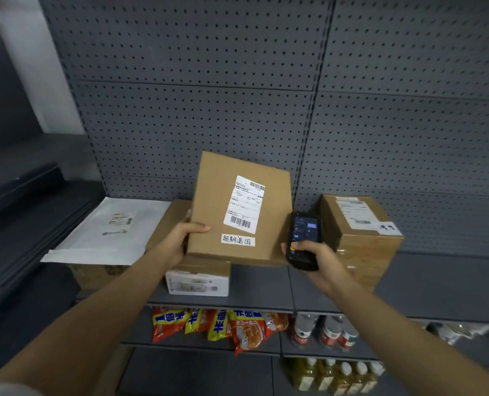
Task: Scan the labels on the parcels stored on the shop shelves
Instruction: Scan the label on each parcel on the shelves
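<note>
My left hand (180,238) grips the left edge of a flat brown cardboard parcel (217,212), tilted up above the shelf so its face points at me. A white shipping label (244,204) with barcodes sits on that face, with a small handwritten sticker (238,240) below it. My right hand (317,258) holds a black handheld scanner (304,238) just right of the parcel, its lit screen facing me.
On the grey shelf (437,284) stand a taped brown box with a label (360,238) at right, a white mailer (109,230) on a box at left, and a small white-fronted box (199,281). Snack bags (237,327) and bottles (323,332) fill lower shelves. Pegboard backs everything.
</note>
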Action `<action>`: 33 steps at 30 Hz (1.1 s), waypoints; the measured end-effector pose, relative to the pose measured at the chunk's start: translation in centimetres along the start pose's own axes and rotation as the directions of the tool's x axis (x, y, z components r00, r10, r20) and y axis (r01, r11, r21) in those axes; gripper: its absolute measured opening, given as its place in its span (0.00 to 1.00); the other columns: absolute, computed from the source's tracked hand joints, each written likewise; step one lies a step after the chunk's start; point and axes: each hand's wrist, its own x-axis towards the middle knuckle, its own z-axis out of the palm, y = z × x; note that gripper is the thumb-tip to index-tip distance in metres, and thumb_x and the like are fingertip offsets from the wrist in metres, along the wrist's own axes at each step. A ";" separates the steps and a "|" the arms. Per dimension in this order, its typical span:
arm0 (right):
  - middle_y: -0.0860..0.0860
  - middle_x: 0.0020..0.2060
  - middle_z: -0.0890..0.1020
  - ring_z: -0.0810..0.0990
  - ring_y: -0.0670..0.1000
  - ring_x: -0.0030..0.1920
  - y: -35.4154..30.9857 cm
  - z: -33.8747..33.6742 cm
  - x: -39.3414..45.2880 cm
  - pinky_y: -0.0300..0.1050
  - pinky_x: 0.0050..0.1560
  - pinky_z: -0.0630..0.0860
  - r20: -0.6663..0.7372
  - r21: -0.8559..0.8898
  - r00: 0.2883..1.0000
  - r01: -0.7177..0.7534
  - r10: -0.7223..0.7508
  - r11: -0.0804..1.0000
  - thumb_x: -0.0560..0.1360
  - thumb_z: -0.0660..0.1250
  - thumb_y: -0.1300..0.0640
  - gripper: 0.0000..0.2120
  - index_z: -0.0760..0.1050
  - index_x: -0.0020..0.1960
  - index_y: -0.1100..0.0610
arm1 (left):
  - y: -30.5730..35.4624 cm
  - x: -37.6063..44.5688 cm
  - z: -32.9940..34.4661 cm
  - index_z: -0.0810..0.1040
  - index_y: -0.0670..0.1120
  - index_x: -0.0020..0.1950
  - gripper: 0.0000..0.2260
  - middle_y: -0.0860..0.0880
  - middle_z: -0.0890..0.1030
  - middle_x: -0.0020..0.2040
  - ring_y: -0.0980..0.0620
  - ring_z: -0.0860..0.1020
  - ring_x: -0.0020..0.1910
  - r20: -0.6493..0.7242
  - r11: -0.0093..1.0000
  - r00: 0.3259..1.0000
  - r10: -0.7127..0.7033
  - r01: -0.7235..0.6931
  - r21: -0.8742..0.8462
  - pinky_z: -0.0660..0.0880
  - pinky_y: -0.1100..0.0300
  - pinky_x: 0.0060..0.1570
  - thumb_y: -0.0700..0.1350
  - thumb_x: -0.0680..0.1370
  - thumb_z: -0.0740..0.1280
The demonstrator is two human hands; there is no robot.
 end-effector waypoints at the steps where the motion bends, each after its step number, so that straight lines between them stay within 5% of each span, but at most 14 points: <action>1: 0.61 0.50 0.80 0.83 0.58 0.46 -0.3 -1.1 -1.2 0.48 0.42 0.82 -0.018 0.006 1.000 0.005 -0.005 1.000 0.71 0.64 0.74 0.27 0.68 0.68 0.64 | -0.7 -0.5 1.3 0.73 0.43 0.67 0.36 0.44 0.83 0.56 0.45 0.81 0.53 -0.010 1.000 1.000 0.023 -0.023 -0.016 0.78 0.56 0.42 0.41 0.59 0.75; 4: 0.62 0.53 0.79 0.83 0.54 0.43 -1.7 -3.7 -5.1 0.42 0.33 0.80 -0.031 -0.077 0.999 0.015 -0.018 0.997 0.72 0.64 0.73 0.23 0.69 0.66 0.63 | -2.5 -1.9 5.1 0.69 0.45 0.69 0.43 0.43 0.81 0.60 0.41 0.78 0.60 -0.019 0.995 0.996 0.093 -0.093 -0.038 0.78 0.53 0.43 0.40 0.55 0.77; 12: 0.62 0.55 0.83 0.82 0.58 0.54 -3.4 -7.0 -12.4 0.49 0.53 0.79 0.032 -0.210 0.999 0.017 -0.011 0.978 0.71 0.66 0.70 0.20 0.73 0.63 0.60 | -5.5 -5.2 11.6 0.60 0.54 0.73 0.48 0.48 0.76 0.62 0.47 0.75 0.59 -0.026 0.990 0.990 0.138 -0.138 -0.015 0.76 0.48 0.48 0.34 0.57 0.77; 16: 0.63 0.56 0.82 0.83 0.58 0.53 -4.0 -7.4 -15.2 0.49 0.55 0.79 0.107 -0.200 0.994 0.006 0.016 0.980 0.72 0.66 0.70 0.19 0.73 0.63 0.62 | -5.4 -5.5 12.9 0.61 0.50 0.75 0.53 0.46 0.75 0.65 0.45 0.74 0.63 0.024 0.985 0.985 0.172 -0.172 -0.011 0.73 0.42 0.62 0.33 0.53 0.79; 20: 0.57 0.46 0.85 0.84 0.54 0.49 -4.0 -6.8 -17.2 0.46 0.53 0.78 0.144 -0.256 0.984 -0.064 0.104 0.964 0.73 0.64 0.68 0.15 0.74 0.59 0.60 | -5.8 -5.0 13.8 0.56 0.50 0.76 0.49 0.48 0.74 0.61 0.46 0.73 0.61 0.024 0.985 0.985 0.170 -0.170 -0.001 0.72 0.45 0.62 0.25 0.62 0.73; 25: 0.56 0.41 0.86 0.82 0.54 0.49 -3.4 -5.8 -18.9 0.46 0.59 0.75 0.180 -0.232 0.962 -0.160 0.204 0.960 0.73 0.63 0.68 0.14 0.73 0.59 0.63 | -6.3 -4.6 14.0 0.57 0.49 0.75 0.54 0.45 0.73 0.65 0.44 0.72 0.64 0.063 0.991 0.989 0.131 -0.132 0.000 0.74 0.48 0.59 0.29 0.54 0.77; 33: 0.63 0.44 0.85 0.85 0.57 0.45 -2.8 -4.3 -19.6 0.45 0.51 0.82 0.168 -0.068 0.961 -0.212 0.221 0.975 0.69 0.66 0.68 0.23 0.68 0.63 0.69 | -7.0 -4.3 13.3 0.55 0.49 0.76 0.50 0.49 0.74 0.59 0.45 0.71 0.63 0.080 0.993 0.990 0.117 -0.118 0.013 0.71 0.47 0.64 0.26 0.61 0.73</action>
